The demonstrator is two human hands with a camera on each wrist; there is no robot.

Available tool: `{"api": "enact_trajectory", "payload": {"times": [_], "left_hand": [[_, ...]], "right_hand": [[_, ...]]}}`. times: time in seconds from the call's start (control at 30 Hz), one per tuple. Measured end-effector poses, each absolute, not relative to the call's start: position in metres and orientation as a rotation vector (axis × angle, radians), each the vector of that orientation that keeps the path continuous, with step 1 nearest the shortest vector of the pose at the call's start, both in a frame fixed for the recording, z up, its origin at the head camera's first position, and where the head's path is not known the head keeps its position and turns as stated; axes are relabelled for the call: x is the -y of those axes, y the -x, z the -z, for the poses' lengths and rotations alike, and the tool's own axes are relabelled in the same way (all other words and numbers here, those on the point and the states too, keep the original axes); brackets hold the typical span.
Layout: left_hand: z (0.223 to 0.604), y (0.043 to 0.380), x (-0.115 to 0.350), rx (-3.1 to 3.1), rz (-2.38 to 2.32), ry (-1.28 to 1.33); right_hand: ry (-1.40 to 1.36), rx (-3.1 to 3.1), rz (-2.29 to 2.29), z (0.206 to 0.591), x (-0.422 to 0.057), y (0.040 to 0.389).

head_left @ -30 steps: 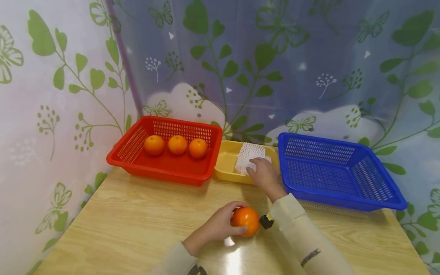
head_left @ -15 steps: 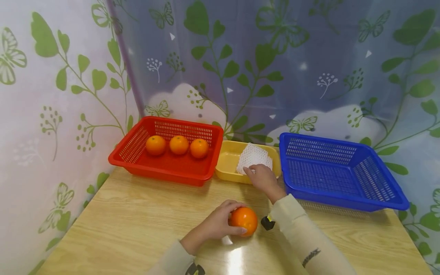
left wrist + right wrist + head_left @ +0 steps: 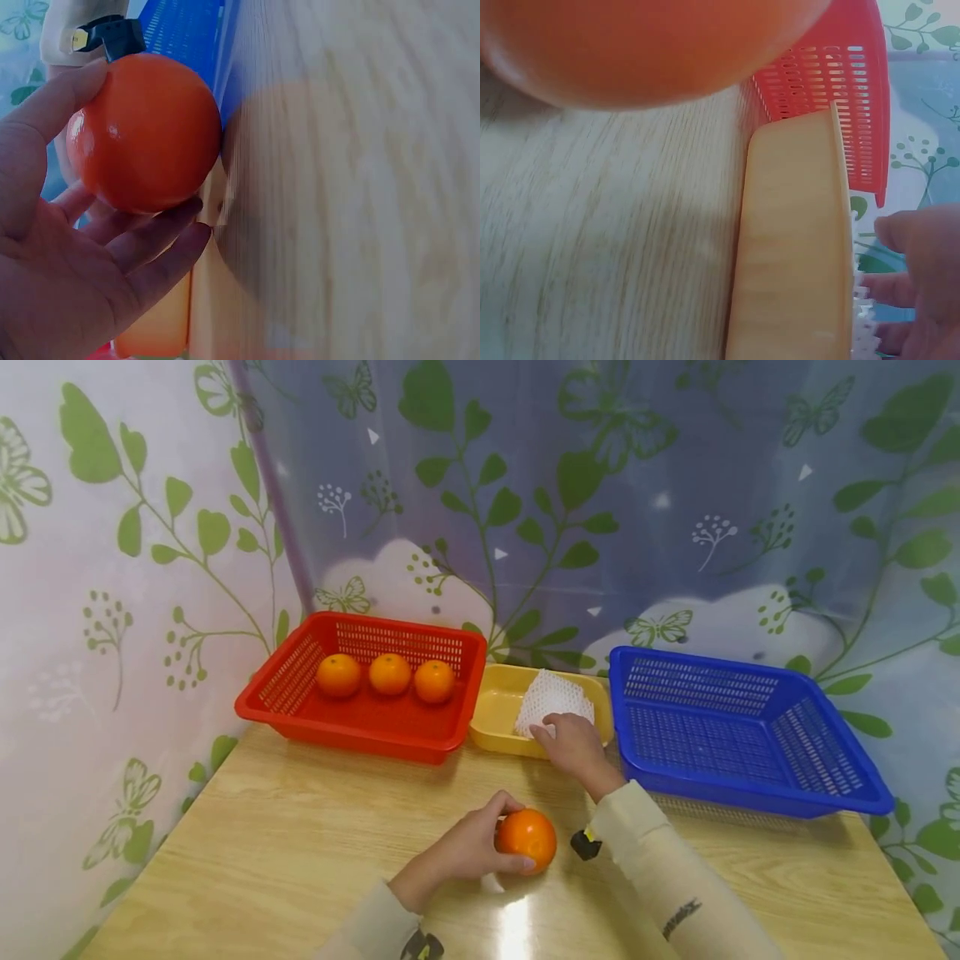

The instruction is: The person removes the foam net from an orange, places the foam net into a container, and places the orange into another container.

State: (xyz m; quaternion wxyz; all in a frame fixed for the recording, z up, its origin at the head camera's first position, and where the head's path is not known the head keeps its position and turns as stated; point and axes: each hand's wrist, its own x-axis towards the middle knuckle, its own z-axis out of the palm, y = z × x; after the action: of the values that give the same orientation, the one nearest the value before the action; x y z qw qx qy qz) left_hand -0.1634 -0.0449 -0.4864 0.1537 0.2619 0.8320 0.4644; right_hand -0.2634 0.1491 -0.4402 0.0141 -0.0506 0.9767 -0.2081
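In the head view my left hand (image 3: 474,845) holds a large glossy orange (image 3: 531,840) just over the wooden table (image 3: 315,827). The left wrist view has the thumb on one side of this orange (image 3: 146,131) and the fingers on the other. My right hand (image 3: 577,750) reaches over the front rim of a yellow tray (image 3: 495,703), its fingertips at a white foam fruit net (image 3: 553,695). The right wrist view shows the thumb apart from the fingers, which touch or nearly touch the net's edge (image 3: 864,322); how much net lies beneath is hidden.
A red basket (image 3: 360,745) with 3 oranges (image 3: 389,674) stands left of the yellow tray. To its right is a blue basket (image 3: 712,747) with perforated walls. Patterned curtains (image 3: 525,485) hang behind and at the left.
The white net has shifted and spread wider in the tray under my right hand. My left hand and its orange have moved slightly left.
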Motion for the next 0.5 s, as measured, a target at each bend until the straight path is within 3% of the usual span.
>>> {"api": "enact_trajectory", "payload": {"times": [0.23,0.5], "left_hand": [[0.479,0.167,0.053,-2.305,-1.475,-0.722],[0.466,0.175,0.083,-2.084,-1.511,-0.797]], "right_hand": [[0.226,-3.18,0.784,0.434,-0.141,0.262],[0.51,-3.187,0.931,0.434,-0.122,0.266]]}}
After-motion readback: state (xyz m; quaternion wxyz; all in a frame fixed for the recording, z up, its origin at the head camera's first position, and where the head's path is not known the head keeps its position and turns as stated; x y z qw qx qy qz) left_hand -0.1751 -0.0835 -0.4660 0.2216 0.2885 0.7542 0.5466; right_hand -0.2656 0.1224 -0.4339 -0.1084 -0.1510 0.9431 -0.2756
